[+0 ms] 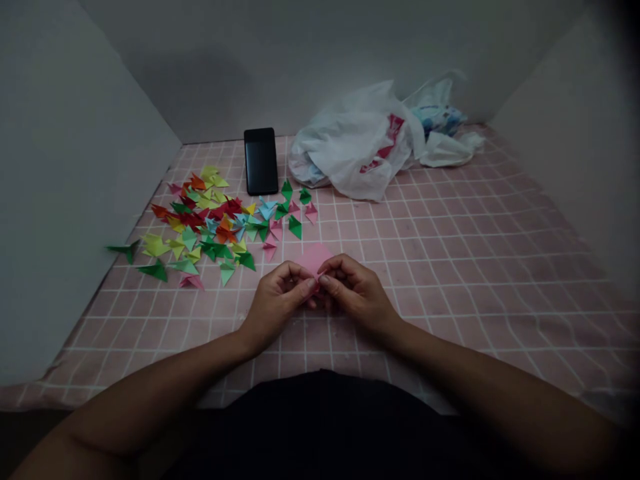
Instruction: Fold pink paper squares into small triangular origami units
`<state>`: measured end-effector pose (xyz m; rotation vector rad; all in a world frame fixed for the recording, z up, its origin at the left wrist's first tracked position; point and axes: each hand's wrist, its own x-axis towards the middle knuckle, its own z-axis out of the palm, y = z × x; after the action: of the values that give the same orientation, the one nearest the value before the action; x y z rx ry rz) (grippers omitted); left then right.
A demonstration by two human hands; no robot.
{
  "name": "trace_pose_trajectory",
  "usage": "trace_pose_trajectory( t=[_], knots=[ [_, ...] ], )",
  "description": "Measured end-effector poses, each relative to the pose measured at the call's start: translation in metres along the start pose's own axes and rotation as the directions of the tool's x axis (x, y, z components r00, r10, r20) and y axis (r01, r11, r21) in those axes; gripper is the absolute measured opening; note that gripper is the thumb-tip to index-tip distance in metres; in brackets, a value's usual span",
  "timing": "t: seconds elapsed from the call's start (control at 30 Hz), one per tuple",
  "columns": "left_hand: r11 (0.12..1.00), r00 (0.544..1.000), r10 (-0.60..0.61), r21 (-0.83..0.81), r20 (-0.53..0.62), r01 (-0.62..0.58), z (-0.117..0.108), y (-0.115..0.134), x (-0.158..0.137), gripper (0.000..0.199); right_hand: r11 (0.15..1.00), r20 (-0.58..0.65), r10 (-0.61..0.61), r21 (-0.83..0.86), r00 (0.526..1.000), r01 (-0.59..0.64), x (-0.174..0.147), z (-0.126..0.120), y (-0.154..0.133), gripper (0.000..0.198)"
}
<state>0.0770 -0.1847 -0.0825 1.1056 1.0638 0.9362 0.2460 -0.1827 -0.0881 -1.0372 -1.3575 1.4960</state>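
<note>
A pink sheet of origami paper (315, 255) is pinched between my two hands, one corner pointing away from me. My left hand (283, 293) grips its near edge with thumb and forefinger. My right hand (353, 290) pinches the same edge from the other side, the two thumb tips almost meeting. The lower part of the paper is hidden by my fingers, so its folds cannot be made out. To the left lies a spread of small folded paper cranes (215, 220) in red, orange, yellow, green, blue and pink.
A pink checked cloth (450, 267) covers the table. A black smartphone (261, 162) lies behind the cranes. White plastic bags (345, 140) and a blue-and-white packet (440, 119) sit at the back right. Pale walls enclose the left, back and right sides.
</note>
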Motion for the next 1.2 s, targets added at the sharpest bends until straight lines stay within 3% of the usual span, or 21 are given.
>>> trace_pose_trajectory(
  t=[0.3, 0.7, 0.87, 1.03, 1.13, 1.2],
  knots=[
    [0.999, 0.999, -0.038, -0.032, 0.016, 0.038, 0.0003, -0.0012, 0.0007, 0.025, 1.000, -0.005, 0.019, -0.003, 1.000, -0.019, -0.0007, 0.0009, -0.0010, 0.014],
    [0.999, 0.999, -0.041, -0.015, -0.016, 0.040, 0.0011, 0.0026, -0.0008, 0.021, 0.999, 0.018, -0.022, 0.043, 1.000, 0.021, -0.0010, 0.0021, 0.0006, 0.017],
    [0.998, 0.999, 0.025, 0.059, -0.025, -0.024, 0.0000, -0.0023, -0.0006, 0.017, 0.987, -0.025, -0.113, -0.117, 0.993, 0.110, -0.0030, 0.0007, 0.0018, 0.013],
    [0.932, 0.975, 0.223, 0.297, -0.012, -0.209, -0.0018, -0.0056, -0.0005, 0.007, 0.873, -0.037, -0.280, -0.426, 0.959, 0.238, -0.0061, -0.0003, -0.0020, 0.009],
    [0.853, 0.943, 0.332, 0.422, 0.015, -0.307, -0.0032, -0.0049, 0.0000, 0.002, 0.828, -0.013, -0.334, -0.482, 0.943, 0.287, -0.0076, 0.0003, -0.0043, 0.010],
    [0.850, 0.940, 0.340, 0.425, 0.011, -0.312, -0.0039, -0.0048, 0.0002, 0.005, 0.826, 0.003, -0.345, -0.474, 0.939, 0.305, -0.0083, 0.0007, -0.0044, 0.008]
  ],
)
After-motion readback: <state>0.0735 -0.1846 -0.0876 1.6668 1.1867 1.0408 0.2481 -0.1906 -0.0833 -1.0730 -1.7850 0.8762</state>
